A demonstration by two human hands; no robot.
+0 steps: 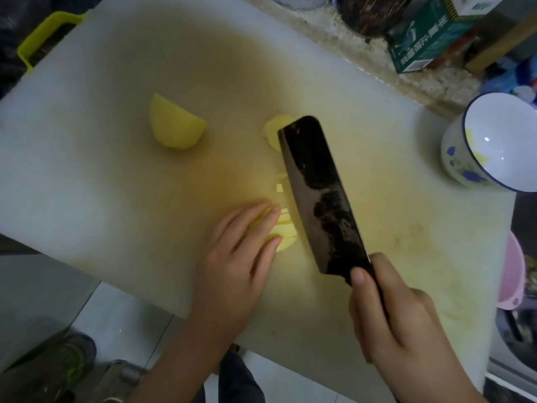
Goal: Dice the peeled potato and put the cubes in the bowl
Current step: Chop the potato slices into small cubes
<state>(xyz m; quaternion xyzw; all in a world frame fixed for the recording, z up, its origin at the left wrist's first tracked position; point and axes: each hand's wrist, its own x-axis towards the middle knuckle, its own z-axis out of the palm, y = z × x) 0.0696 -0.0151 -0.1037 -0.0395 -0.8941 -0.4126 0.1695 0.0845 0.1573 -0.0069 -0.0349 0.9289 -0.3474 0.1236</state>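
Nearest, the right hand [401, 324] is wrapped round the handle of one dark cleaver [316, 193], its blade edge-down on the white cutting board [87, 170] just beside the left hand [235, 257], whose straight fingers [250, 213] press flat on pale yellow cut potato strips [284, 231]. Farther off lie a few loose pieces [273, 128] and one smooth, peeled potato half [174, 123], and at the board's right edge one flower-patterned bowl [499, 141] shows only its white inside.

Left hand [235, 257] steadies potato slices [283, 228] — right hand [398, 318] grips cleaver [316, 193].
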